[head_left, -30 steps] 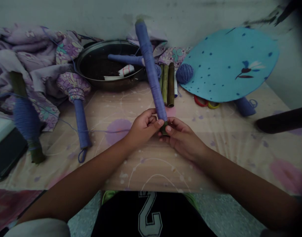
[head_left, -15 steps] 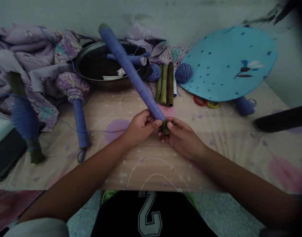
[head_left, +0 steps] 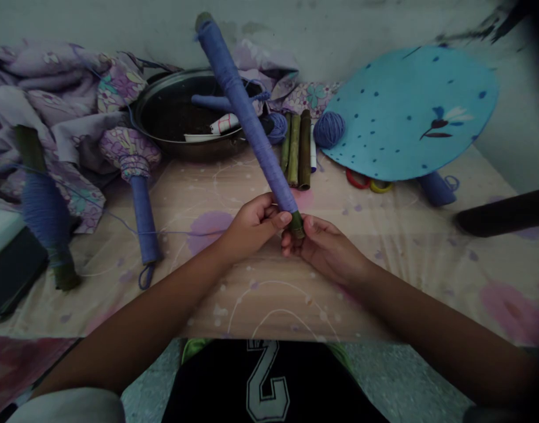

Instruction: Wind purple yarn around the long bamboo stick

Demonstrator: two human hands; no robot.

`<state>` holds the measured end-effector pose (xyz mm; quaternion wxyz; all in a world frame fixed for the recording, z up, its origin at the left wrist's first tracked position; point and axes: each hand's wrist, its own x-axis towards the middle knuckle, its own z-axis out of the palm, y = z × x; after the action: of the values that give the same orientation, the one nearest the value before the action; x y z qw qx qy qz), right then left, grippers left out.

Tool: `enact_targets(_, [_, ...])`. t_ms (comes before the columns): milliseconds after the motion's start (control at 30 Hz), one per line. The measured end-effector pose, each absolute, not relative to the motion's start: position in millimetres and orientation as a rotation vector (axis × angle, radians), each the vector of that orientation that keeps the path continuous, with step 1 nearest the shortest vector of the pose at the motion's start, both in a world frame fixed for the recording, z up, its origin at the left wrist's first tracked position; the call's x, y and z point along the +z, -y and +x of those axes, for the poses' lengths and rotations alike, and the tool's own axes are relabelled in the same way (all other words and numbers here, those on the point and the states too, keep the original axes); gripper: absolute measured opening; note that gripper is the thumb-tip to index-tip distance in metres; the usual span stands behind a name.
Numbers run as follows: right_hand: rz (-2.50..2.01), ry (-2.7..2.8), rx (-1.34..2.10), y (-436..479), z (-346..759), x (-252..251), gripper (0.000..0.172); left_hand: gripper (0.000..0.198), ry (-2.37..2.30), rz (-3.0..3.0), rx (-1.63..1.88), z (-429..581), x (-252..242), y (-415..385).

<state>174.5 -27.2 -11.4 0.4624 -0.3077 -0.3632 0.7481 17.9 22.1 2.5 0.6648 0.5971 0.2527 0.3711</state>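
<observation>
two bare hands are at the lower end of one long green stick wound with blue-violet yarn (head_left: 251, 123), which is held tilted above the peach-coloured flowered tablecloth (head_left: 260, 311), its top leaning away and to the left, in front of the dark round metal pan (head_left: 177, 143). the left hand (head_left: 256, 226) has its fingers curled closed on the stick, with the thumb pressing near the place where the yarn ends. the right hand (head_left: 329, 244) is half closed around the bare green tip, the thumb beside it; i cannot tell how firmly these fingers grip. from near the left hand, a thin blue strand (head_left: 181, 232) runs leftward over a short blue-wrapped handle (head_left: 144, 220). behind, three bare greenish-brown sticks (head_left: 293, 150) lie side by side, near a round ball of blue-violet yarn (head_left: 329, 130) and a large light-blue oval sheet with dark dots (head_left: 397, 117).
</observation>
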Motion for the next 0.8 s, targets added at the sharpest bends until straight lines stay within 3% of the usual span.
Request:
enact_targets(367, [-0.924,0.82,1.686,29.7,169.6,-9.0,0.033,0.03,-0.702,1.416,0.895,17.3,-2.9,-21.2])
enact_targets(800, [-0.893,0.808,1.716,28.2,169.9,-10.4,0.027,0.033,-0.628,1.162,0.784,18.3,0.7,-21.9])
